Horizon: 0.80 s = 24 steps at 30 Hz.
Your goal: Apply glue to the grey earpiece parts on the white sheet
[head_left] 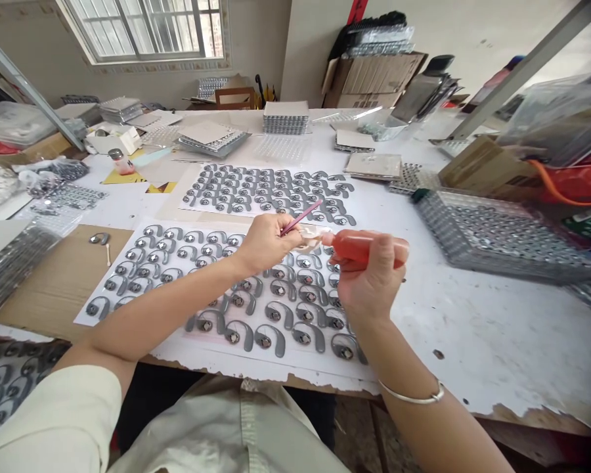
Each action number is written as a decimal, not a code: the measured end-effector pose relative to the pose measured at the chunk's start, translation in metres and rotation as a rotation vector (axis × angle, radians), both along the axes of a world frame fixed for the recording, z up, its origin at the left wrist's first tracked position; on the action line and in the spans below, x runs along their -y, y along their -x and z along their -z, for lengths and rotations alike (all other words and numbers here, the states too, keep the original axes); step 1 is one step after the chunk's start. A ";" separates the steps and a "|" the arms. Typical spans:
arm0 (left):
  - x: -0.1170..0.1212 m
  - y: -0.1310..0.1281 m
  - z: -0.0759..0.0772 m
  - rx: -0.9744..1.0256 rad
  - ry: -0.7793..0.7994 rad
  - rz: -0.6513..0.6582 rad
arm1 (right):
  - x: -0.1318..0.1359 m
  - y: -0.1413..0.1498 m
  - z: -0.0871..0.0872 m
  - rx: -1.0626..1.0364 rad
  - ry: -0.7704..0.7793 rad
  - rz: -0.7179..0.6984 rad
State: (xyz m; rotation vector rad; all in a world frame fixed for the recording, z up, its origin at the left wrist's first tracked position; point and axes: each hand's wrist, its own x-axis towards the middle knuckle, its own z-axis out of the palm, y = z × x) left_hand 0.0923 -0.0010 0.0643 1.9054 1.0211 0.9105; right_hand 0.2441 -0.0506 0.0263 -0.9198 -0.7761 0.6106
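Observation:
My left hand [270,242] is closed round a thin purple stick [303,217] and a crumpled whitish cloth [311,238]. In my right hand [369,279] lies a squeeze bottle [357,246] of orange-red liquid, tipped on its side. Its pale nozzle points left and meets the cloth, or nearly so; I cannot tell which. Beneath both hands, rows of grey hook-shaped earpieces [269,338] cover a white sheet [91,312]. A second sheet behind it carries more of these grey earpieces [243,187].
To the left, a single earpiece [99,238] and a cotton swab [109,255] rest on brown cardboard [39,289]. A small jar [121,162] stands behind. Stacked clear trays [502,230] fill the right side. Flat stacks [285,118] and a cardboard box [374,79] are farther back.

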 end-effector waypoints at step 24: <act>-0.009 0.016 0.014 -0.499 -0.318 0.163 | -0.007 -0.001 0.008 -0.073 0.178 -0.125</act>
